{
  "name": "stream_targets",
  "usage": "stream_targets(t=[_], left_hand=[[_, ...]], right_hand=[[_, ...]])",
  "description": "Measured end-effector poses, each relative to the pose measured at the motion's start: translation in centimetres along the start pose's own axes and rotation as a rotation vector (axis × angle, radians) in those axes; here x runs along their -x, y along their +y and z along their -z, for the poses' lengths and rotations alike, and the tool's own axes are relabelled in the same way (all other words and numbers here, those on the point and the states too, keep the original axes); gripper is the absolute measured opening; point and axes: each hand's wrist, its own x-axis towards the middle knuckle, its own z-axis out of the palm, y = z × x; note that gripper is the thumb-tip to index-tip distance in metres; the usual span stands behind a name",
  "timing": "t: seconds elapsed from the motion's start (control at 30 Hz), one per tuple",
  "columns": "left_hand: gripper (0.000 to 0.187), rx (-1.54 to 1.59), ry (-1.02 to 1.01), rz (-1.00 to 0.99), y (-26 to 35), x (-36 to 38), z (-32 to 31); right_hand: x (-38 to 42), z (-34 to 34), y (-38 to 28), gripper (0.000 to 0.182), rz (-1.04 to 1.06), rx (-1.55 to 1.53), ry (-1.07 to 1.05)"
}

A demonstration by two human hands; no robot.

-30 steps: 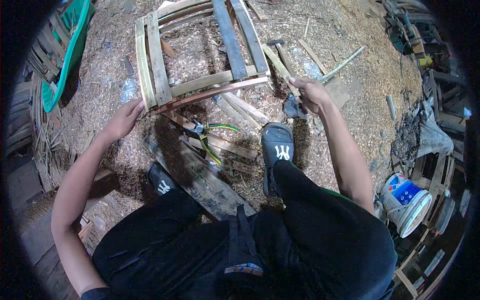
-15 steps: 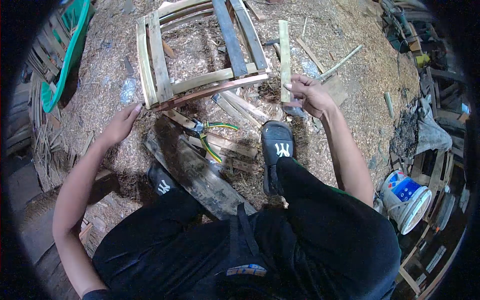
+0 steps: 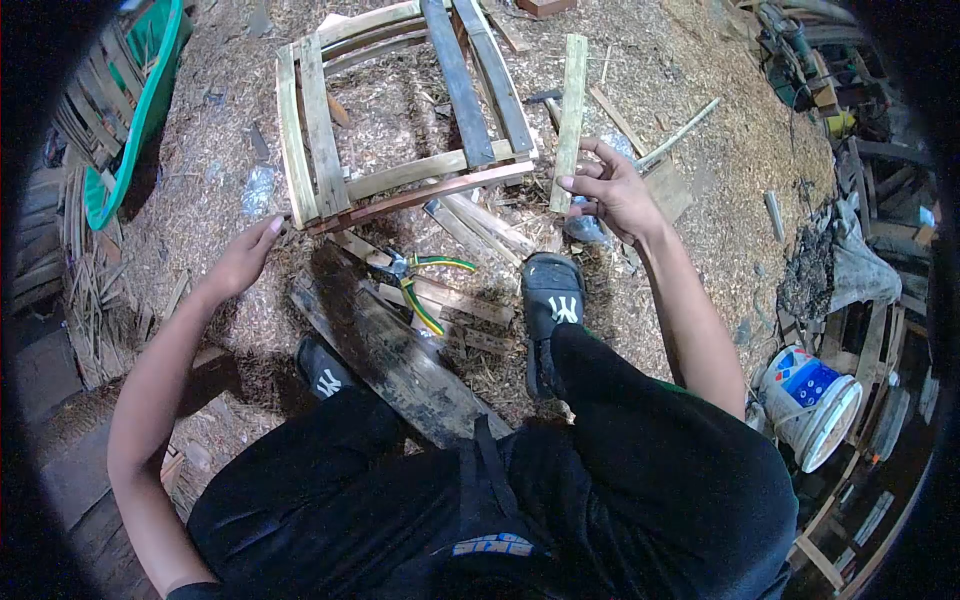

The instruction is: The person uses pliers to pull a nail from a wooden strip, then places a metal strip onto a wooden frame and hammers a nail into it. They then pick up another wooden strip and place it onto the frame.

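Between the thumb and fingers of my right hand (image 3: 615, 195), a pale, narrow wooden slat (image 3: 571, 120) is held nearly upright. My left hand (image 3: 247, 258) is closed at the near left corner of a slatted wooden frame (image 3: 405, 178); its fingertips are partly hidden there. The frame has curved side pieces, and a reddish strip (image 3: 425, 198) runs along its near edge. Pliers (image 3: 405, 268) with green and yellow handles lie just below it, jaws resting by scraps of wood. A dark, weathered plank (image 3: 390, 350) stretches diagonally between my feet.
Wood shavings cover the ground (image 3: 680, 250). A green tub (image 3: 135, 130) with wood strips stands at the left. A hammer (image 3: 545, 96) lies beyond the slat, with loose sticks nearby. A white and blue bucket (image 3: 808, 405) lies tilted at the right, beside stacked wooden frames.
The slat in my right hand has tilted, its upper end leaning slightly right and lower end moving left. My left hand stays at the frame's corner. The view has shifted slightly.
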Motion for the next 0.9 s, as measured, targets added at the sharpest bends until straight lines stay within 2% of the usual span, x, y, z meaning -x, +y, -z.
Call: stream_targets(t=[0.1,0.17,0.3,0.43,0.5,0.57,0.67,0.9], left_hand=[[0.067,-0.049,-0.008,0.052,0.7,0.3,0.3],[0.068,0.042,-0.084,0.046,0.6,0.0,0.5],[0.067,0.051,-0.032,0.021,0.2,0.0,0.2],[0.066,0.061,-0.011,-0.012,0.1,-0.1,0.4],[0.066,0.086,-0.03,-0.035,0.0,-0.4,0.5],[0.066,0.113,-0.017,-0.04,0.0,-0.5,0.6],[0.066,0.087,-0.014,-0.01,-0.1,-0.7,0.6],[0.066,0.098,-0.005,-0.023,-1.5,-1.0,0.3]], right_hand=[[-0.2,0.0,0.3,0.053,0.005,0.006,0.017],[-0.5,0.4,0.6,0.052,0.012,0.017,-0.005],[-0.2,-0.1,-0.7,0.049,0.048,0.135,-0.005],[0.1,-0.9,-2.9,0.05,0.137,0.077,0.044],[0.4,0.2,-3.5,0.07,0.202,-0.366,-0.157],[0.8,0.4,-4.4,0.081,0.221,-0.669,-0.524],[1.4,-0.3,-5.0,0.088,0.191,-0.668,-0.59],[1.1,-0.9,-4.3,0.093,0.203,-0.684,-0.64]])
